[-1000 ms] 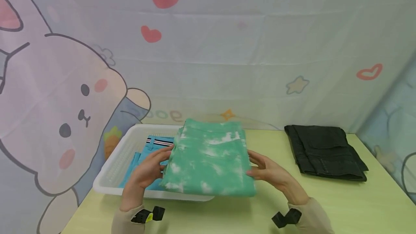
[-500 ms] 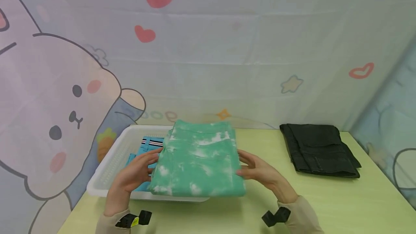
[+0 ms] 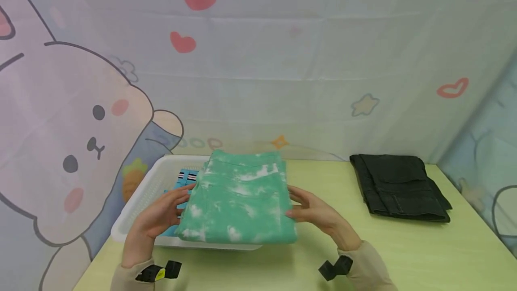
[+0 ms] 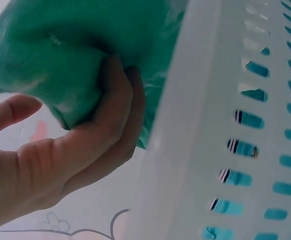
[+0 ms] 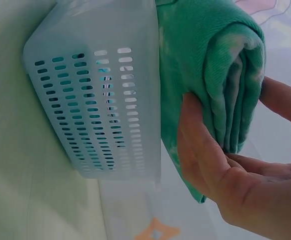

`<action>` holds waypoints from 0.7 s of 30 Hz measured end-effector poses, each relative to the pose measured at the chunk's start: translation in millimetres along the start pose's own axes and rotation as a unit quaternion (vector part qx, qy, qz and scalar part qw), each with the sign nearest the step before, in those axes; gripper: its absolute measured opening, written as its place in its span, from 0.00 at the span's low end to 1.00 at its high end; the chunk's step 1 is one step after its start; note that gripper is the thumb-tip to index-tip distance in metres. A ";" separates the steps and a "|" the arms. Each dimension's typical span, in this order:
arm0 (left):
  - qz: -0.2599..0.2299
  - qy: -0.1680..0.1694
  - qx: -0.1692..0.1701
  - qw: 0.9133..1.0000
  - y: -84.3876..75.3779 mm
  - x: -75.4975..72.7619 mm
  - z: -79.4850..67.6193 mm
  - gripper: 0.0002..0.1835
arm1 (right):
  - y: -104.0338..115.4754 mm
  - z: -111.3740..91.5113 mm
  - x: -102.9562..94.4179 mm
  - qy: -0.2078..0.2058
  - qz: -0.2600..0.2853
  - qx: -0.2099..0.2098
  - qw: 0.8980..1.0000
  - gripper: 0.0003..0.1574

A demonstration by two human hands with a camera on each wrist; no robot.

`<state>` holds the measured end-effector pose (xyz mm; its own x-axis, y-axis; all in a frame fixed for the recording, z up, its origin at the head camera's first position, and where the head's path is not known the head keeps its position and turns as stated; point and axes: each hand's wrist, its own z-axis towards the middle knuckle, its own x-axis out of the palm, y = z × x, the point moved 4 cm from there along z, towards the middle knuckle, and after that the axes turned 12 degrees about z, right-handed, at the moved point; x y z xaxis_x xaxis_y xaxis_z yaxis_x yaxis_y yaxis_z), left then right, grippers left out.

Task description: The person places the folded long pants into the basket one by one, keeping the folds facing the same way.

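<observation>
A folded pair of green tie-dye pants [image 3: 238,201], mottled with white, is held level above the right part of a white plastic basket [image 3: 137,219]. My left hand [image 3: 159,214] grips its left edge, with fingers curled beneath the cloth in the left wrist view. At the right edge my right hand [image 3: 317,214] holds the folded layers, thumb on top and fingers underneath. Folded blue pants [image 3: 187,176] with a striped waistband lie inside the basket, partly hidden by the green pair and my left hand.
Folded black pants [image 3: 400,187] lie at the right rear of the yellow-green table [image 3: 404,250]. A printed cloth backdrop [image 3: 282,57] with a rabbit and hearts hangs behind the table.
Both hands have carried the green pants a little to the left, further over the basket. The view has shifted slightly too. The black pants have stayed in place.
</observation>
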<state>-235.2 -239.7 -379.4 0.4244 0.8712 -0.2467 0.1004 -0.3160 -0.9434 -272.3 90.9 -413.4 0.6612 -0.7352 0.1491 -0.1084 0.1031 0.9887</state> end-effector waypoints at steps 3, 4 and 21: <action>0.009 0.000 -0.001 1.000 -1.0 -4.0 -0.6 0.32 | 0.5 2.6 2.1 0.003 -0.003 -0.003 1.000 0.51; 0.012 -0.002 -0.001 1.000 -1.5 -5.3 -0.7 0.32 | 0.6 3.8 2.5 0.006 -0.004 -0.005 1.000 0.50; 0.012 0.025 0.008 1.000 10.3 -18.7 -4.5 0.33 | -2.4 16.7 12.7 0.020 -0.005 -0.002 1.000 0.50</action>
<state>-238.0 -261.0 -383.5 0.4704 0.8440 -0.2577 0.0762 -0.3298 -0.9410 -276.1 70.1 -414.0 0.6913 -0.7091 0.1387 -0.0989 0.0973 0.9903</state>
